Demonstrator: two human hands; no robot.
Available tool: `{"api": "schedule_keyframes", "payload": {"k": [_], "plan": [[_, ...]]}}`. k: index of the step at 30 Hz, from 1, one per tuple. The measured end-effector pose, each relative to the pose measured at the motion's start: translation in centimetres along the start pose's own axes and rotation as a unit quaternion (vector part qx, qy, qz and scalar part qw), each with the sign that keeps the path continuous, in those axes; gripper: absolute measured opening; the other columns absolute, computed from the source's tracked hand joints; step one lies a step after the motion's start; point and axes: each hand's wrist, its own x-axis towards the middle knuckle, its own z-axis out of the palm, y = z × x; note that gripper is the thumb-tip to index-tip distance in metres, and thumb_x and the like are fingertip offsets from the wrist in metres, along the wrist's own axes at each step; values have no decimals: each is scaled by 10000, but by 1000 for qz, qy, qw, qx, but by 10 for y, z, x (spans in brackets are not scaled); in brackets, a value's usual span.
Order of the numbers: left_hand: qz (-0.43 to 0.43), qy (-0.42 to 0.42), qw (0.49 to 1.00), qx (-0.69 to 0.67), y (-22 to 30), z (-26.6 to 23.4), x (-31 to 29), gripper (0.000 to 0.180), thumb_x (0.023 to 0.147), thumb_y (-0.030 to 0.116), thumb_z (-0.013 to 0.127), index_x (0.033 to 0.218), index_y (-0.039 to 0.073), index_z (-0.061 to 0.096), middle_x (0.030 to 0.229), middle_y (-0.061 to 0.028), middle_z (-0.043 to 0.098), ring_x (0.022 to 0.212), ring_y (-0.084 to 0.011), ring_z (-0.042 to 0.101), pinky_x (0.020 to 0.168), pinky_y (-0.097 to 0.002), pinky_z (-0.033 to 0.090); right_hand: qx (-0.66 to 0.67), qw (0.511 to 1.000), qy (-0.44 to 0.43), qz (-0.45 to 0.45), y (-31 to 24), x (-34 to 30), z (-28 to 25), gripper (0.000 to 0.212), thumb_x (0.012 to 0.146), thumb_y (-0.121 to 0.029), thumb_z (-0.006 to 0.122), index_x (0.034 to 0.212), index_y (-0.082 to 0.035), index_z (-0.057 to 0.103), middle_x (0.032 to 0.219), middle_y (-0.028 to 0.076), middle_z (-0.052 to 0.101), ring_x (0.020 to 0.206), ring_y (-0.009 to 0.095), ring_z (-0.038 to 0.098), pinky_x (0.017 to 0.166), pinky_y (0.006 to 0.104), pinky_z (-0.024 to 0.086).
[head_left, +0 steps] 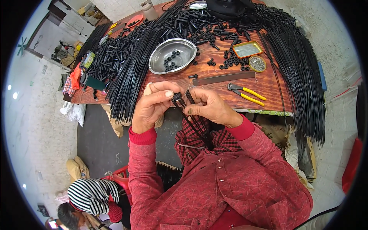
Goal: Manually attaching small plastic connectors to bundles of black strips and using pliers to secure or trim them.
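Observation:
In front of my chest, my left hand (151, 105) pinches a small black round hub (177, 97) between thumb and fingers. Several thin black umbrella ribs (198, 129) run from the hub down toward my lap. My right hand (216, 106) is closed on the upper part of these ribs, its thumb pressed over them. A loop of wire appears to circle the hub; its detail is too small to make out. Just beyond my hands stands an oval metal bowl (163, 50) with black ring-shaped pieces inside. Yellow-handled pliers (255, 93) lie right of my right hand.
A flat metal bar (224, 79) lies on the wooden table (278, 97). Behind it are a tray (249, 56) of thin wires and a round tin (257, 70) of small metal bits. Long rib bundles (295, 73) flank a heap of black tubes (115, 53). Another person (92, 195) bends at lower left.

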Motion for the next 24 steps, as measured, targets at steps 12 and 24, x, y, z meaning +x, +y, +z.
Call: {"api": "schedule_keyframes", "payload": {"k": [12,24], "plan": [[-12,9,1000,-6,-3,6,-7,199,846,12,625,1030,-34,683,1008,-123,699,891,-172,677,789,-276,542,-11,999,-40,1,-3,-3,-3,238,901,-219,700,965,-5,620,799,3,614,709,71,584,618,224,469],[9,87,995,49,-11,19,-17,230,880,70,636,1093,-11,671,1049,-109,695,911,-148,659,808,-266,516,6,999,-31,11,-2,-5,-10,235,872,-212,734,936,-5,643,813,23,654,711,72,593,620,220,468]]}}
